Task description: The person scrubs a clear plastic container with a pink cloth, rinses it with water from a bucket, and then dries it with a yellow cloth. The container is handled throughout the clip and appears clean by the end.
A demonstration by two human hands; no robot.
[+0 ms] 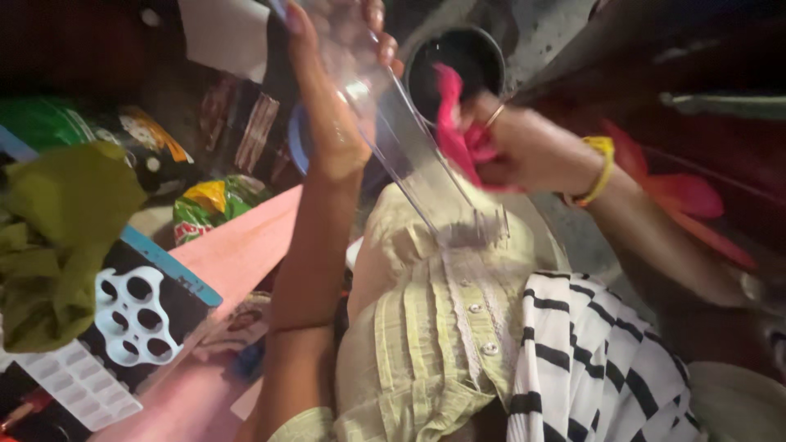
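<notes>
Gripping the clear rectangular plastic container [393, 123] steady in my left hand [332, 123], I should wipe firmly inside with the pink cloth [458, 123] bunched in my right hand [524, 147], probably reaching its corners.

i count two hands of mine: my left hand [332, 123] and my right hand [524, 147]. between them there is one clear plastic tray [409, 139] and one pink cloth [458, 123]. there is one dark round bowl [454, 65] beyond them. on my right wrist sits one yellow bangle [602, 168], and on that hand one thin ring [494, 115]. at the left i see one olive green cloth [57, 237], one white ice cube tray [78, 385], one white holder with six round holes [135, 315], and one green snack packet [209, 209]. one white sheet of paper [225, 33] lies at the top. on my lap is one striped black and white cloth [598, 360].
</notes>
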